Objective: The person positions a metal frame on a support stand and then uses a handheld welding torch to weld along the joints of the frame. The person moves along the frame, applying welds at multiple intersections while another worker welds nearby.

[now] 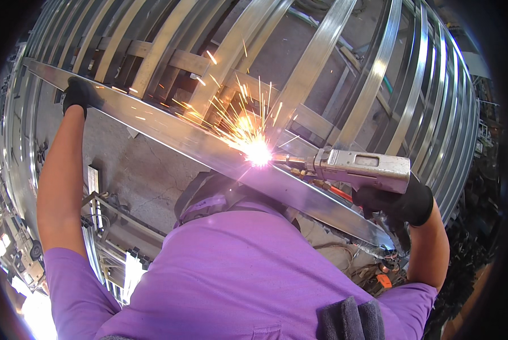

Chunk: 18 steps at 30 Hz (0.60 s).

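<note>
In a black glove, my right hand (402, 203) is closed round the grip of a silver handheld welding gun (364, 165). Its nozzle (291, 161) points left, and a bright pinkish-white flare (258, 152) at the tip throws orange sparks up and to the left. The flare sits on the far edge of a long flat metal bar (172, 135) that slants across in front of my body. My left hand (76, 95), also gloved in black, grips this bar close to its far left end. Glare hides the exact spot under the tip.
Beyond the bar lies a frame of many parallel metal tubes (316, 54) with cross pieces beneath. Below left, a metal rack (124, 212) stands on the concrete floor (158, 173). Cables and an orange object (383, 280) lie at the lower right. A dark grey cloth (351, 320) hangs at my chest.
</note>
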Available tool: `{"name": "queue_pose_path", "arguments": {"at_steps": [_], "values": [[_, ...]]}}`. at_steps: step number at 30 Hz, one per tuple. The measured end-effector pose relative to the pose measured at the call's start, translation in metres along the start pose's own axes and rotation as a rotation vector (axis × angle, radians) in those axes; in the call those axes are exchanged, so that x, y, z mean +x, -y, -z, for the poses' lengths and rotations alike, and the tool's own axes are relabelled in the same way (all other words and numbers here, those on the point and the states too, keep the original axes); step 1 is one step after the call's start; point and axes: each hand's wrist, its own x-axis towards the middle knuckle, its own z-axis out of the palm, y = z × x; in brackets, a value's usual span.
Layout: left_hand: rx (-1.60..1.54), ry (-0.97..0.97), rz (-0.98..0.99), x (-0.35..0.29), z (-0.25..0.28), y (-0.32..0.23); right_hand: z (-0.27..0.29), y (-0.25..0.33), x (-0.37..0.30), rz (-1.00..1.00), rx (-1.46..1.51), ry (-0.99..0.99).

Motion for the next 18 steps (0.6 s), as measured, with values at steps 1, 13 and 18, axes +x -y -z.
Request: {"name": "queue_pose_path", "arguments": {"at_steps": [1,13,18], "values": [[-0.005,0.014,-0.018,-0.002,0.004,0.002,0.001,-0.001,0.000,0.004,-0.003,0.006],[0.035,0.083,-0.010,0.017,-0.018,0.013,0.001,-0.005,-0.001,-0.014,0.020,-0.008],[0.693,0.076,-0.318,0.056,-0.024,0.049,0.010,-0.015,-0.004,0.008,0.028,0.031]]}}
